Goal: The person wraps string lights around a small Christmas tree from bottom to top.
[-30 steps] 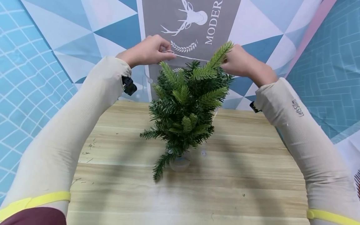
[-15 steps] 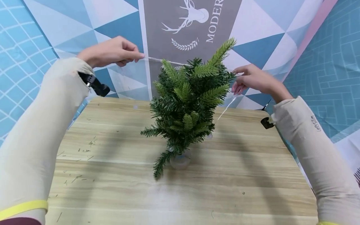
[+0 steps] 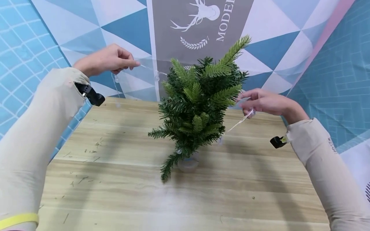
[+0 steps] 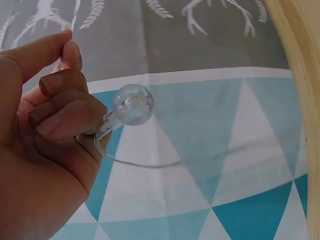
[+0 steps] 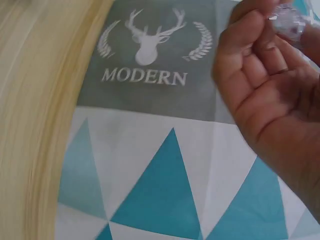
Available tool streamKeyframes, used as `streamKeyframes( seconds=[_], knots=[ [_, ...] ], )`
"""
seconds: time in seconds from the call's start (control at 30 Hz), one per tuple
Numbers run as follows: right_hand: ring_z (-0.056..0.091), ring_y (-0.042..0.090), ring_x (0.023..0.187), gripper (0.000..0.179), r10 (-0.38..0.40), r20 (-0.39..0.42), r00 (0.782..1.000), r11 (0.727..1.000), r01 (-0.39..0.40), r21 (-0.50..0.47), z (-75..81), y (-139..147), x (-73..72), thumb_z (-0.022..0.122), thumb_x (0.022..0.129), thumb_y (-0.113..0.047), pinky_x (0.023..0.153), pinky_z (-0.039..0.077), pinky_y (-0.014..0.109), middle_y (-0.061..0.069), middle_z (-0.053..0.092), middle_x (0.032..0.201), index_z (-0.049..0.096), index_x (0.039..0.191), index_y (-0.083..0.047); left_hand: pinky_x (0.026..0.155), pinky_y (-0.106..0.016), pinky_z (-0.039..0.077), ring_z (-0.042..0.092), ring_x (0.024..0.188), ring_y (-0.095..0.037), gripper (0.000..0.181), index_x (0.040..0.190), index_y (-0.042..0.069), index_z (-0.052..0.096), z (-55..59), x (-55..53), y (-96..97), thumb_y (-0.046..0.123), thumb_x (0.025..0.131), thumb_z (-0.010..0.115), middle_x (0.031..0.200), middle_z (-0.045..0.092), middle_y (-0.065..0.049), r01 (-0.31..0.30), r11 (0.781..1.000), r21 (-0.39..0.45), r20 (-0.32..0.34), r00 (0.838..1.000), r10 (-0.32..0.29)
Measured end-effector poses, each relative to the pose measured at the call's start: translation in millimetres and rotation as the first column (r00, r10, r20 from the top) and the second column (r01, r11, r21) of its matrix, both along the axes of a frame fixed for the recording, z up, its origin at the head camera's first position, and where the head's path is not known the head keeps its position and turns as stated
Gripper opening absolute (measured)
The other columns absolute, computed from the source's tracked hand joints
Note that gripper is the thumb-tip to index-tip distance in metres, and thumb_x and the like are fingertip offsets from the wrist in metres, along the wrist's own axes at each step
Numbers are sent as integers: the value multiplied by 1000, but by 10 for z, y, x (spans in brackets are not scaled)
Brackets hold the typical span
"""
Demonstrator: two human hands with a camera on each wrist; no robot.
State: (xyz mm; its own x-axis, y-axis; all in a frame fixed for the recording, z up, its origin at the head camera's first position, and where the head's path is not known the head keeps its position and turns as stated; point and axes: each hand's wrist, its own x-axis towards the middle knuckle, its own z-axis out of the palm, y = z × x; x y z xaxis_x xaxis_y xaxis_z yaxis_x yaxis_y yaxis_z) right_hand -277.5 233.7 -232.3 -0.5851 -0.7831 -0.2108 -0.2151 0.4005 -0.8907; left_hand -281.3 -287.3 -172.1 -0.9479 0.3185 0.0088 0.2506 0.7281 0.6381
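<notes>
So I've got a string of little clear bulb lights (image 3: 150,71) stretched behind the top of a small fake pine tree (image 3: 199,102) standing mid-table on the wooden table (image 3: 121,179). My left hand (image 3: 108,59) is up and out to the left, thumb and forefinger pinching the thin wire, other fingers curled in. In the left wrist view one clear bulb (image 4: 132,104) pokes out just past my knuckles, with the wire looping under it. My right hand (image 3: 266,102) sits lower, just beside the tree's right branches, fingertips pinching the strand at another bulb (image 5: 285,17) while a loose tail droops toward the table.

Handling-wise, I reckon this thing weighs next to nothing and is totally floppy, so it'll sag wherever I'm not holding it. The wire looks thin and slick, and the bulbs seem like hard plastic or glass, can't tell which, so I'd treat them as crackable. Best grip is probably on the wire right next to a bulb, which works as a stop against slipping.
</notes>
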Motion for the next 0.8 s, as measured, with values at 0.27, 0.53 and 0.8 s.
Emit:
streamKeyframes(
  seconds=[0.27, 0.53, 0.8],
  knots=[
    [55, 31, 63, 29, -76, -156, 985, 987, 97, 131, -259, -204, 47, 56, 103, -27, 59, 53, 38, 21, 61, 78, 68, 102, 0, 49, -35, 39, 33, 43, -19, 45, 85, 3, 62, -160, 83, -230, 46, 98, 60, 50, 36, 0, -37, 997, -68, -47, 998, 34],
    [66, 29, 81, 42, -210, -82, 974, 977, 212, 18, -400, -392, 121, 54, 103, -36, 76, 58, 42, 20, 68, 101, 63, 109, 5, 54, -37, 40, 36, 44, -25, 52, 78, 2, 59, -270, 235, -524, 50, 97, 58, 50, 38, -4, -113, 978, -173, -69, 992, 103],
    [33, 14, 41, 35, -405, -41, 914, 902, 391, -183, -446, -664, 353, 37, 104, -7, 40, 27, 28, 3, 43, 49, 58, 81, 9, 46, -36, 38, 39, 46, -20, 49, 77, 4, 63, -435, 308, -612, 47, 100, 56, 53, 42, -2, -203, 951, -232, -100, 978, 185]
  ],
)
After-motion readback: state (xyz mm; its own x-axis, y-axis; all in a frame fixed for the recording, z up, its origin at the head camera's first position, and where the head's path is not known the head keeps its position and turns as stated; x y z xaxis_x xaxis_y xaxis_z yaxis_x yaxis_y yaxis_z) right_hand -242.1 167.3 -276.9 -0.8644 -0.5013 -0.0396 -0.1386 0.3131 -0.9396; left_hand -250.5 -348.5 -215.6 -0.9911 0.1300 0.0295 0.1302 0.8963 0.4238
